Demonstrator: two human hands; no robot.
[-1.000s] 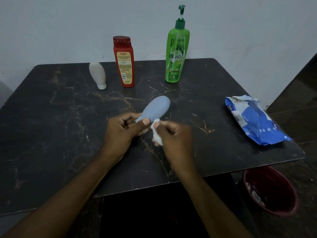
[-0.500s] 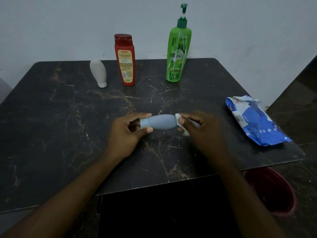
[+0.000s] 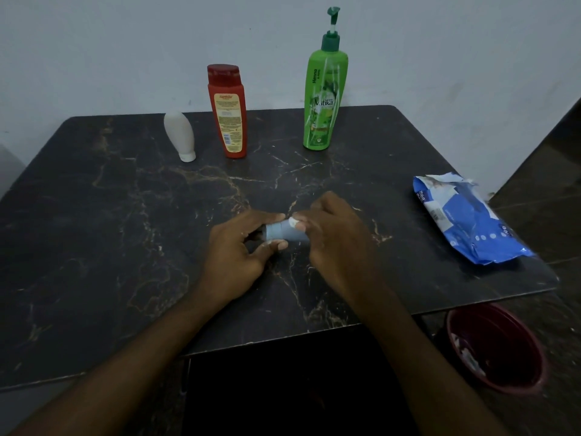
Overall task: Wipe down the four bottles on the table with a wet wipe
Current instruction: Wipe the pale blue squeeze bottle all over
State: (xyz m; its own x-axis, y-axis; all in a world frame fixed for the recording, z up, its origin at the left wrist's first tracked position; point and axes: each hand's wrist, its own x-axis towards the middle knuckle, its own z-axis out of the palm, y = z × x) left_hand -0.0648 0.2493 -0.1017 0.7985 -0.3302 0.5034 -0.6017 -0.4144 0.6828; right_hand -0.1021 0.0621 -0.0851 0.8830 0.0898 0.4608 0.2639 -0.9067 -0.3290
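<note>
Left hand (image 3: 235, 250) grips blue bottle (image 3: 279, 236) cap end; right hand (image 3: 339, 243) clasps wet wipe (image 3: 293, 221), covering the bottle body. Wipes pack (image 3: 465, 221): right edge.

Single head-worn view, forward and down, seemingly close over the dim table (image 3: 94, 215)

A crumpled blue packet (image 3: 468, 218) lies flat; a dark red bin (image 3: 506, 336) holding white scraps (image 3: 470, 360) stands on the floor (image 3: 550, 199).

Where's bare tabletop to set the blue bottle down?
Free: left half of table, in front of white bottle; gap between green pump bottle and wipes pack. Crowded: back row by red bottle; centre, left hand and right hand.
</note>
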